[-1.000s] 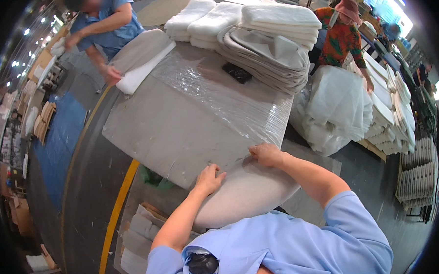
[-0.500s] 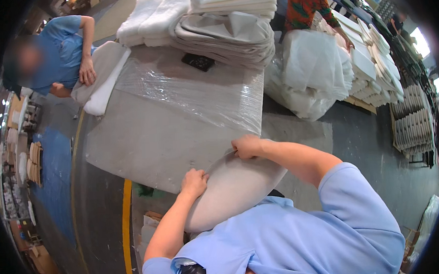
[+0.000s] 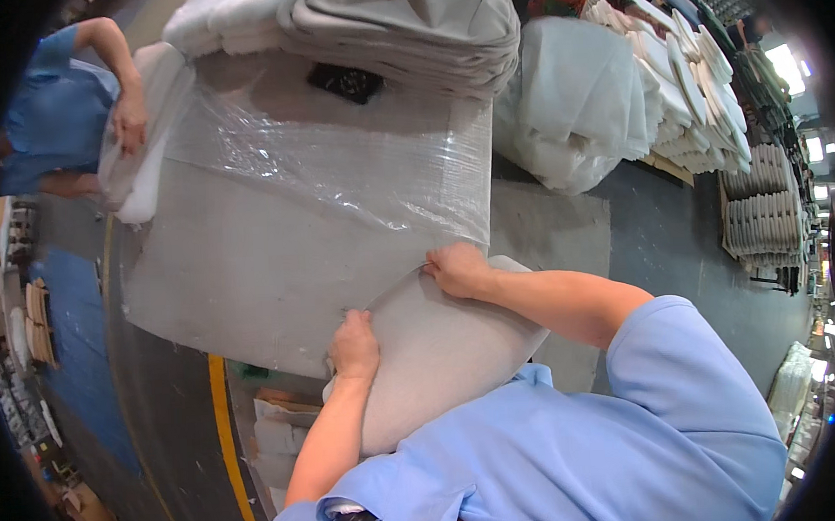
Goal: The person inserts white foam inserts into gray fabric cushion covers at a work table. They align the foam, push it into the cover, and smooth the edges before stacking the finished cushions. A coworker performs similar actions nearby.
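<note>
A flat black object point(image 3: 345, 82) lies near clear plastic film point(image 3: 340, 191). On the right, a bulging translucent bag point(image 3: 583, 95) sits beside stacked white pieces point(image 3: 685, 89). On the left, a yellow line point(image 3: 226, 436) crosses the dark floor point(image 3: 162, 383), apart from a blue strip point(image 3: 84, 345).

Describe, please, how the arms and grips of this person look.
Short, plain light-blue sleeves leave both forearms bare. The left grip and the right grip are ungloved, and no watch or bracelet shows.
</note>
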Motion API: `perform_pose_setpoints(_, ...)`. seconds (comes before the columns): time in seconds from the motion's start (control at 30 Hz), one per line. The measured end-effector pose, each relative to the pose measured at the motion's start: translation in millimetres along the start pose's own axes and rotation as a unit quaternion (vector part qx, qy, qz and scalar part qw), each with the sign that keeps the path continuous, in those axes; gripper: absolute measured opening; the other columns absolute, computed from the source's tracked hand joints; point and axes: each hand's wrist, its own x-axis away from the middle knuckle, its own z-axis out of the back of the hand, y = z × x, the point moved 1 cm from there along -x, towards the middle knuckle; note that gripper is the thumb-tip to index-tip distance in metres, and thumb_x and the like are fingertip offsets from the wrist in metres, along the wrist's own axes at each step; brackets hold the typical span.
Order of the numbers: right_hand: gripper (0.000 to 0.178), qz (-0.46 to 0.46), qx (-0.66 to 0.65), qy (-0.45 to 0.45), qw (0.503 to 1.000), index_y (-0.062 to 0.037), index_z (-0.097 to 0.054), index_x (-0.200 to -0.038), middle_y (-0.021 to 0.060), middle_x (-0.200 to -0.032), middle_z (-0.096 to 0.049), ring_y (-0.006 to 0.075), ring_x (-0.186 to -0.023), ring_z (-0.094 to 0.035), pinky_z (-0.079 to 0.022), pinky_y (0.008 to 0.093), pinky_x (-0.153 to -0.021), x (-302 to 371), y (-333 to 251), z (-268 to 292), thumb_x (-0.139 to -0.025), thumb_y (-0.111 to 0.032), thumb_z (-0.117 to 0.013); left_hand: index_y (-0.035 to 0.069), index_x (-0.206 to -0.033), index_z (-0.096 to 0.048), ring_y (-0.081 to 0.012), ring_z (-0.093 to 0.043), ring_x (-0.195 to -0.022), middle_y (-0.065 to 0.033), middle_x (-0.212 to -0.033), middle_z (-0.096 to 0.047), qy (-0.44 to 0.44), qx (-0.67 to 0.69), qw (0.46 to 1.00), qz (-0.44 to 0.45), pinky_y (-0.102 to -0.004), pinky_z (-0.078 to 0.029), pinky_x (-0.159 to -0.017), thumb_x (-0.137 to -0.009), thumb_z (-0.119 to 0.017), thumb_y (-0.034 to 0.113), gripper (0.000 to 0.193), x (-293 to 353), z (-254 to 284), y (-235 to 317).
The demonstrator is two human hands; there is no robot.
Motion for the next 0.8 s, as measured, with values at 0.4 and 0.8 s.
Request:
perform_pose_setpoints(0.4, 0.021, 0.059, -0.065, 0.074, 0.993, -0.0107, -0.074, -0.104, 0.0181, -0.106, -0.075, 0.0428, -0.099, -0.071, -0.055, 0.0551, -0.086, -5, 17, -13, -0.099, -0.030, -0.068, 0.006, -0.097, -0.064, -0.0482, -0.070, -0.082, -0.0224, -0.083, -0.072, 0.027, -0.036, 0.999, -0.031, -0.0577, -0.054, -0.074, -0.108, -0.060, 0.028, 0.025, -11, 0, 5)
perform_pose_setpoints(0.8, 0.120, -0.124, -0.193, -0.139, 0.963, 0.0066, -0.036, -0.161, 0.0291, -0.147, -0.059, 0.0401, -0.139, -0.057, -0.050, 0.0468, -0.111, 99, 78, 115, -0.083, -0.073, -0.080, -0.001, -0.156, -0.049, -0.0367, -0.061, -0.131, -0.0254, -0.146, -0.061, -0.051, 0.156, 0.983, 0.080, -0.0429, -0.048, -0.110, -0.106, -0.063, 0.048, 0.072, 127, 108, -60)
